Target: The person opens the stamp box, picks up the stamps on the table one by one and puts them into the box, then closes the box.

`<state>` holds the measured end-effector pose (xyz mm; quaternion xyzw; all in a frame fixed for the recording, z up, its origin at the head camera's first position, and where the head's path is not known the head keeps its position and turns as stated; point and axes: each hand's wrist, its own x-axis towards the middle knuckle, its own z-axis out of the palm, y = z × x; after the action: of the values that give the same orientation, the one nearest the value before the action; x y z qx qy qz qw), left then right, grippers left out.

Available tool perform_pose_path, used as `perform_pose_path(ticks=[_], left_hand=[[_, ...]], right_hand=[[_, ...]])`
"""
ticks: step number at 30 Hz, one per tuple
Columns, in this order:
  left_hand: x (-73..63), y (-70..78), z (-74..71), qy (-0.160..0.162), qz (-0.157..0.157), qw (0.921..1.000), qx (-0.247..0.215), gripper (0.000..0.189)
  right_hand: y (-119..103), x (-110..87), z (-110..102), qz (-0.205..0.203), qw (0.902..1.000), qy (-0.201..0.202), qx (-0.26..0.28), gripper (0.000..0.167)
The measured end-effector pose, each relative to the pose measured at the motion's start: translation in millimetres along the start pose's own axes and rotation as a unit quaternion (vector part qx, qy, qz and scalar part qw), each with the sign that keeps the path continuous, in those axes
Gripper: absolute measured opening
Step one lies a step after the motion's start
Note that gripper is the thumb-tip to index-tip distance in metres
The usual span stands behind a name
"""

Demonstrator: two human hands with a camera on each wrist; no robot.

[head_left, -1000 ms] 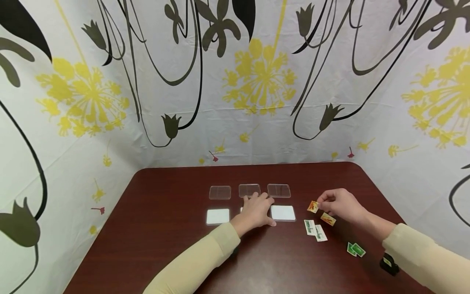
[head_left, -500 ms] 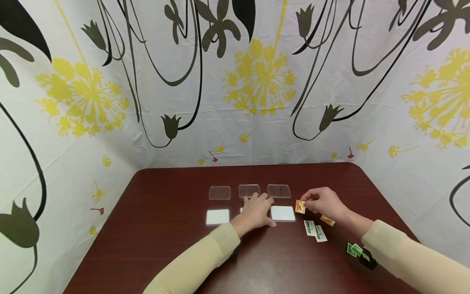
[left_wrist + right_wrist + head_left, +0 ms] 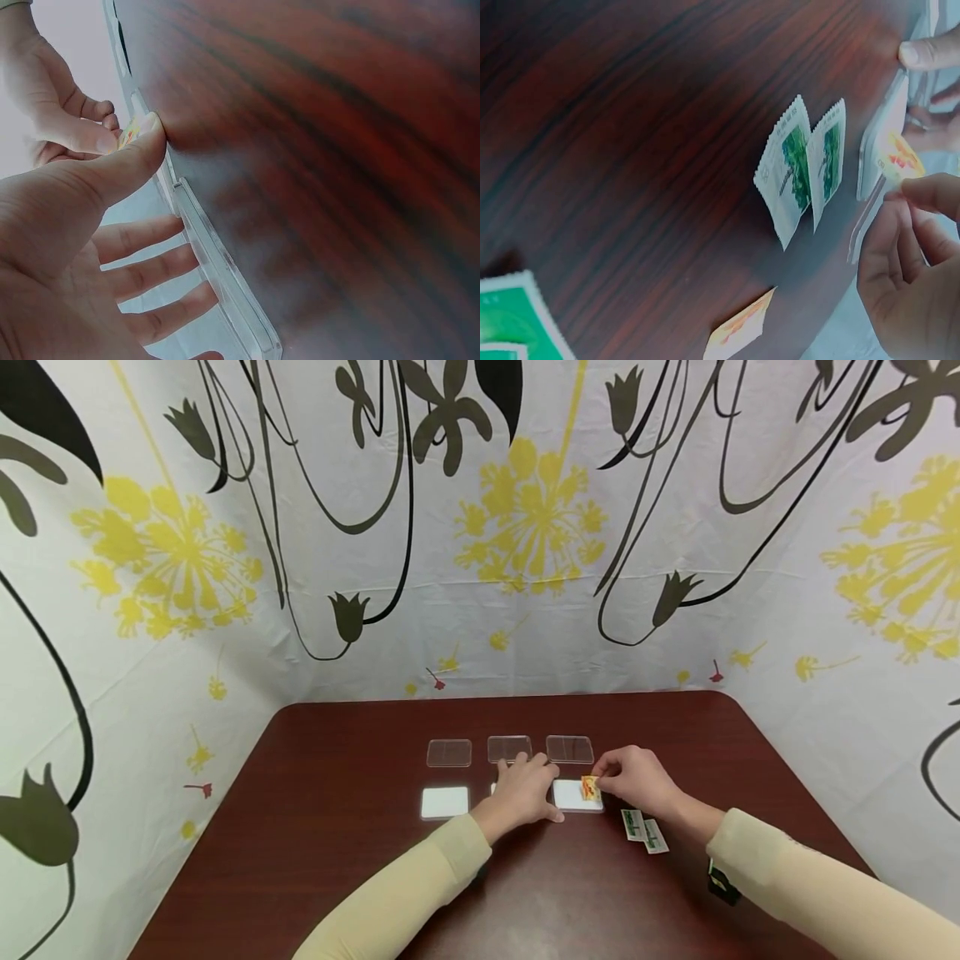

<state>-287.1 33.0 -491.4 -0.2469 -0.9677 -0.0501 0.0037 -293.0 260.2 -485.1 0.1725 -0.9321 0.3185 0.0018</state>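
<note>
Between thumb and finger, my right hand (image 3: 637, 777) pinches a small orange-yellow postage stamp (image 3: 900, 155), held over the right-hand white-filled plastic case (image 3: 567, 795). My left hand (image 3: 521, 789) lies spread over the middle case, hiding most of it in the head view. Its thumb (image 3: 139, 154) reaches to the right-hand case, and its other fingers (image 3: 154, 274) are extended along the clear case edge. Two white-bordered stamps with green pictures (image 3: 789, 172) lie on the table beside the right-hand case. Another orange stamp (image 3: 742, 328) lies nearer the right wrist camera.
A third white-filled case (image 3: 445, 802) lies left of my left hand. Behind the cases, three clear plastic lids (image 3: 450, 752) form a row. A bright green stamp (image 3: 517, 307) shows in the right wrist view. The dark red table (image 3: 360, 727) meets a patterned cloth backdrop (image 3: 517, 643).
My right hand has carried the orange stamp leftward from beside the other orange stamp to over the right-hand case. The left hand has stayed in place.
</note>
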Motion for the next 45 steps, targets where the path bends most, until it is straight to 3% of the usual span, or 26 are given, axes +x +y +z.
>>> perform_pose_path(ticks=[6,14,28,34,45], left_hand=[[-1.3,-0.2,-1.8,0.0,0.001,1.0,-0.002,0.069],[-2.5,0.2,-2.3,0.0,0.001,1.0,-0.001,0.069],[-3.5,-0.1,-3.6,0.0,0.003,1.0,0.004,0.064],[-0.8,-0.5,-1.5,0.001,0.007,0.9999,0.008,0.064],[0.5,-0.3,-1.5,0.002,0.008,0.9999,0.015,0.063]], right_hand=[[-5,1.1,9,-0.026,0.9983,0.012,-0.05,0.01],[-7,0.7,16,-0.011,0.9961,0.021,-0.085,0.011],[-5,1.8,17,-0.002,0.9952,0.025,-0.094,0.009],[-8,1.6,14,0.017,0.9944,0.023,-0.102,0.018],[-9,2.5,11,0.014,0.995,0.031,-0.094,0.018]])
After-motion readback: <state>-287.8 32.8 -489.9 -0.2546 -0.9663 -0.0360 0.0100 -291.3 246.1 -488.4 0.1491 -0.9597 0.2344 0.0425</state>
